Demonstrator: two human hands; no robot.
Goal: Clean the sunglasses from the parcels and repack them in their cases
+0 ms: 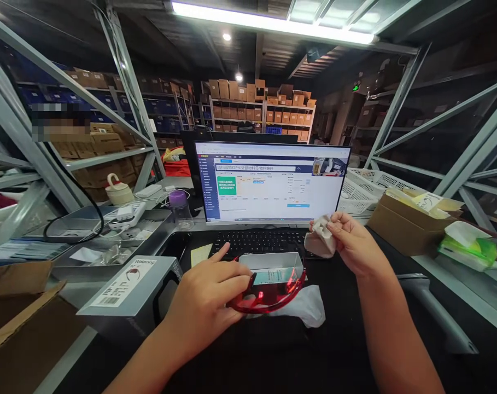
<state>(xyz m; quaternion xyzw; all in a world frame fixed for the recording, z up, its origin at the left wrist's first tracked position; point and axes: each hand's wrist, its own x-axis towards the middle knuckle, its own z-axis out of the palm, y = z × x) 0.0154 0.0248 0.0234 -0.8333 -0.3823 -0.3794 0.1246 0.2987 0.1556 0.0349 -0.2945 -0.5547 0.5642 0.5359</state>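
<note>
My left hand (213, 287) grips red-tinted safety glasses (268, 298) near one end, over the black desk mat. Pinched in the fingers of my right hand (352, 238) is a crumpled grey-white cloth (322, 238), raised in front of the monitor's lower right corner. Behind the glasses lies an open grey box (291, 260) with a printed leaflet inside. A translucent plastic bag (308, 306) rests beneath and to the right of the glasses. On the left stands a grey carton (150, 268) whose label pictures eyewear.
A keyboard (256, 241) sits before the lit monitor (273, 208). To the right are a handheld scanner (434, 312), a cardboard box (408, 224) and a green-white packet (469, 249). A purple-lidded bottle (180, 210), a grey tray (74, 265) and an open carton (30, 323) occupy the left.
</note>
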